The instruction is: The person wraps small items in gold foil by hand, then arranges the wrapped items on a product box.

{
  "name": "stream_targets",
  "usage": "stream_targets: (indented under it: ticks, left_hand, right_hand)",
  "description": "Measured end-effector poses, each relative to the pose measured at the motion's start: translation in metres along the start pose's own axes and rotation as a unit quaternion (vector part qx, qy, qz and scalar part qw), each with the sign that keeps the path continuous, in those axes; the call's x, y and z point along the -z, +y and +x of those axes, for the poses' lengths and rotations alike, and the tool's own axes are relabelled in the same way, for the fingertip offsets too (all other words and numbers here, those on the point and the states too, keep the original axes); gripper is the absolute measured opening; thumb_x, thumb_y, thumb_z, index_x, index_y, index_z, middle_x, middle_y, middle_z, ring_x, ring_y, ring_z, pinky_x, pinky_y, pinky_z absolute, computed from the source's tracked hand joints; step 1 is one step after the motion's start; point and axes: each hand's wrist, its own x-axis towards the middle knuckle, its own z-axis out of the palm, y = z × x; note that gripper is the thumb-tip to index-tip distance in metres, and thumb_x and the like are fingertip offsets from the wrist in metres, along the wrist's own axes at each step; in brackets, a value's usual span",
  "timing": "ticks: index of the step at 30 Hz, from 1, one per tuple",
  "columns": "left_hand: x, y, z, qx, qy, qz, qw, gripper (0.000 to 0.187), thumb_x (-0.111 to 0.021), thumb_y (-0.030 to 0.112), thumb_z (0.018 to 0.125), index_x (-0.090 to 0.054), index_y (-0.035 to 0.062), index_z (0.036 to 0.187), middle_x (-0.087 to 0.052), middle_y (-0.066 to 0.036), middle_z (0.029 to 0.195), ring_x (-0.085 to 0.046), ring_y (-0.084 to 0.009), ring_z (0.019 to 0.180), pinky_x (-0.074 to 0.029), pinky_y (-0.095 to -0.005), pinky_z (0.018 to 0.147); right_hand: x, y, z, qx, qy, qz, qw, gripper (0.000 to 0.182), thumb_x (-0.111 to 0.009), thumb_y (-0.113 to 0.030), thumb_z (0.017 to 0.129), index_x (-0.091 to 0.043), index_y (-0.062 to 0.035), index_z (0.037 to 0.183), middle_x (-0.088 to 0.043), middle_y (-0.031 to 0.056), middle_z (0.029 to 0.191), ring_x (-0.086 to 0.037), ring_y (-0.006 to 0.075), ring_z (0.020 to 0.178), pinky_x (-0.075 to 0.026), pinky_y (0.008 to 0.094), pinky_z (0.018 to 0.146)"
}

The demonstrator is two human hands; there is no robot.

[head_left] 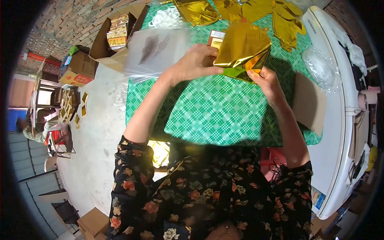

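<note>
A folded piece of shiny gold foil [244,44], like a flat uninflated foil balloon, is held above the green checked tablecloth [216,108]. My left hand [196,64] grips its left edge, with the thumb along the lower fold. On the lower right corner, my right hand [266,80] pinches the foil between thumb and fingers. A small printed card [216,38] lies just behind my left fingers, partly hidden. Left of my left wrist is a stack of clear plastic bags [158,50] with dark print.
More flat gold foil pieces [286,24] and a white tangled bundle [166,18] lie along the far edge. An open carton [116,40] with printed packets stands left. A white appliance [336,120] and brown cardboard [309,103] are at right. Someone sits far left [36,128].
</note>
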Motion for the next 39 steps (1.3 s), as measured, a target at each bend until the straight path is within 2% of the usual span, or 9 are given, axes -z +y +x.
stream_targets:
  ticks: [6, 10, 13, 16, 19, 21, 25, 33, 39]
  left_hand:
    - [-0.032, -0.001, -0.021, 0.026, 0.095, 0.060, 0.993, 0.027, -0.080, 0.028, 0.093, -0.080, 0.0015, 0.100, -0.070, -0.012, 0.125, -0.059, -0.0316, 0.118, -0.045, -0.0449, 0.101]
    - [-0.048, 0.003, -0.024, 0.059, 0.150, 0.107, 0.981, 0.029, -0.080, 0.030, 0.093, -0.079, 0.0019, 0.096, -0.069, -0.011, 0.115, -0.058, -0.0313, 0.109, -0.044, -0.0459, 0.096]
    - [-0.055, 0.008, -0.022, 0.082, 0.174, 0.139, 0.971, 0.029, -0.078, 0.032, 0.094, -0.079, 0.0027, 0.095, -0.066, -0.010, 0.110, -0.057, -0.0316, 0.107, -0.043, -0.0454, 0.095]
    - [-0.059, 0.013, -0.019, 0.111, 0.179, 0.158, 0.965, 0.030, -0.076, 0.033, 0.095, -0.078, 0.0030, 0.097, -0.065, -0.010, 0.109, -0.055, -0.0321, 0.107, -0.042, -0.0450, 0.095]
    - [-0.061, 0.013, -0.016, 0.118, 0.177, 0.151, 0.965, 0.029, -0.074, 0.032, 0.096, -0.077, 0.0027, 0.099, -0.064, -0.010, 0.108, -0.055, -0.0322, 0.108, -0.041, -0.0449, 0.095]
    - [-0.061, 0.015, -0.014, 0.128, 0.174, 0.157, 0.964, 0.029, -0.074, 0.031, 0.096, -0.077, 0.0021, 0.100, -0.064, -0.010, 0.108, -0.055, -0.0320, 0.108, -0.041, -0.0451, 0.095]
    - [-0.062, 0.016, -0.012, 0.131, 0.187, 0.159, 0.960, 0.029, -0.073, 0.031, 0.097, -0.077, 0.0023, 0.102, -0.064, -0.010, 0.108, -0.055, -0.0317, 0.109, -0.040, -0.0454, 0.095]
    - [-0.070, 0.012, -0.010, 0.088, 0.224, 0.210, 0.948, 0.027, -0.074, 0.029, 0.096, -0.076, 0.0025, 0.102, -0.065, -0.012, 0.109, -0.057, -0.0334, 0.106, -0.043, -0.0468, 0.091]
    - [-0.071, 0.014, -0.004, 0.120, 0.239, 0.217, 0.939, 0.023, -0.074, 0.027, 0.094, -0.074, 0.0044, 0.094, -0.068, -0.013, 0.104, -0.059, -0.0338, 0.101, -0.043, -0.0479, 0.087]
  right_hand:
    - [0.004, 0.015, 0.003, 0.020, -0.001, -0.028, 0.999, 0.023, -0.068, -0.016, 0.105, -0.068, 0.0031, 0.117, -0.069, 0.0005, 0.099, -0.058, 0.0073, 0.088, -0.050, 0.0276, 0.080]
    - [0.007, 0.012, 0.007, -0.011, 0.009, -0.122, 0.992, 0.020, -0.070, -0.016, 0.103, -0.068, 0.0018, 0.112, -0.068, 0.0013, 0.093, -0.056, 0.0071, 0.084, -0.049, 0.0288, 0.073]
    - [0.006, 0.025, 0.014, 0.015, 0.040, -0.095, 0.995, 0.019, -0.071, -0.016, 0.102, -0.065, 0.0012, 0.108, -0.065, 0.0018, 0.090, -0.055, 0.0074, 0.082, -0.047, 0.0285, 0.069]
    - [0.016, 0.035, 0.021, 0.031, 0.015, -0.130, 0.991, 0.026, -0.066, -0.004, 0.102, -0.061, 0.0033, 0.127, -0.068, 0.0012, 0.114, -0.060, 0.0085, 0.102, -0.049, 0.0284, 0.092]
    - [0.018, 0.059, 0.031, 0.086, 0.020, -0.044, 0.995, 0.020, -0.072, -0.004, 0.097, -0.056, 0.0000, 0.109, -0.064, 0.0023, 0.095, -0.056, 0.0095, 0.083, -0.047, 0.0297, 0.070]
    - [0.021, 0.069, 0.037, 0.097, 0.025, -0.064, 0.993, 0.023, -0.071, -0.001, 0.096, -0.057, -0.0001, 0.114, -0.065, 0.0034, 0.100, -0.057, 0.0111, 0.086, -0.049, 0.0312, 0.073]
    - [0.016, 0.048, 0.028, 0.080, -0.017, -0.023, 0.996, 0.040, -0.063, 0.004, 0.101, -0.052, 0.0012, 0.140, -0.063, 0.0073, 0.139, -0.059, 0.0141, 0.124, -0.046, 0.0328, 0.108]
    - [-0.010, 0.028, 0.016, 0.115, 0.059, 0.050, 0.990, 0.046, -0.069, 0.010, 0.096, -0.052, 0.0016, 0.138, -0.055, -0.0014, 0.104, -0.056, 0.0079, 0.100, -0.048, 0.0241, 0.092]
    - [-0.002, 0.028, 0.016, 0.069, 0.051, -0.088, 0.992, 0.054, -0.066, 0.010, 0.096, -0.040, 0.0038, 0.143, -0.069, 0.0191, 0.122, -0.072, 0.0251, 0.112, -0.058, 0.0353, 0.095]
